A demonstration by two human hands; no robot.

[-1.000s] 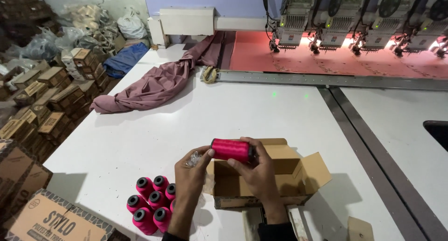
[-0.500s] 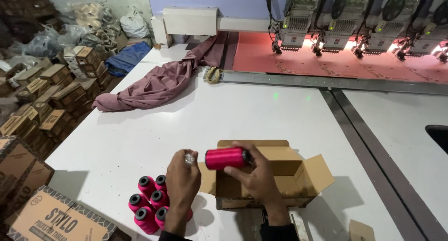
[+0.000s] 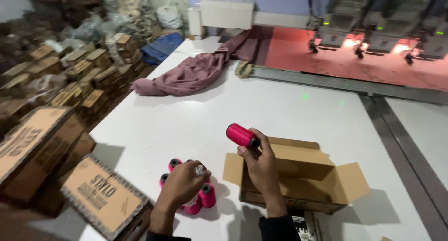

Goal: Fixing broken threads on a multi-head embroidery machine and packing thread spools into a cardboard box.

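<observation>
My right hand [image 3: 259, 161] holds a bright pink thread spool [image 3: 241, 135] by its end, tilted, above the left flap of an open cardboard box [image 3: 322, 185]. My left hand [image 3: 183, 185] rests palm down on a cluster of several pink thread spools [image 3: 205, 195] standing upright on the white table [image 3: 196, 115], its fingers curled over them. Whether it grips one I cannot tell. A ring shows on one finger.
A mauve cloth [image 3: 196, 73] lies bunched at the table's far side. Embroidery machine heads [image 3: 373, 35] work over red fabric at the back right. Cardboard cartons [image 3: 102, 199] stand at the table's left edge, with many more boxes [image 3: 70, 77] stacked on the floor.
My left hand let go of the held spool and dropped onto the cluster on the table. My right hand tipped the spool up and shifted it slightly left.
</observation>
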